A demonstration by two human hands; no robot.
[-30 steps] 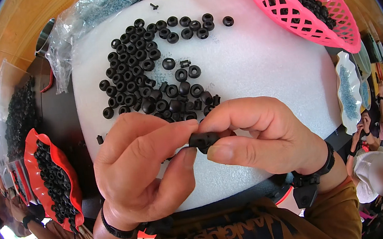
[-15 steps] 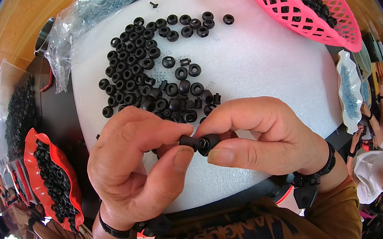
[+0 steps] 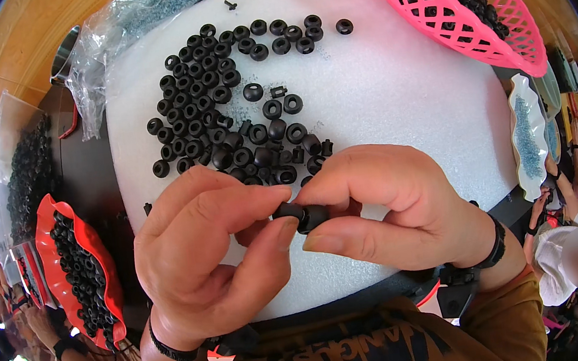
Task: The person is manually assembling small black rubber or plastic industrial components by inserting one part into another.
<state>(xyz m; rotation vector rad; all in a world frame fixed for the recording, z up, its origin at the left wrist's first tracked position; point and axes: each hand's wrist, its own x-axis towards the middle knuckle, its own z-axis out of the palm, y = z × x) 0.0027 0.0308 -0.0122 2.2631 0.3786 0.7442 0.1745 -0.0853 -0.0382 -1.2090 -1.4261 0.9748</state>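
Your hands barely moved since a second ago; the small black piece stayed pinched between them, near you, over the white foam pad. From the left, a red tray held black rings. Your left hand squeezed one end. Your right hand squeezed the other. Farther away lay a pile of black rings, and far right a pink basket.

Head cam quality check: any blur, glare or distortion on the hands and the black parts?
Head view: strong fisheye, the white foam pad bulges and the corners go black; light is bright and even, the pad nearly washes out, with only soft shadows under the hands; left hand, right hand and the small black part pinched between them are sharp; the pink basket and red tray at the rim are stretched.
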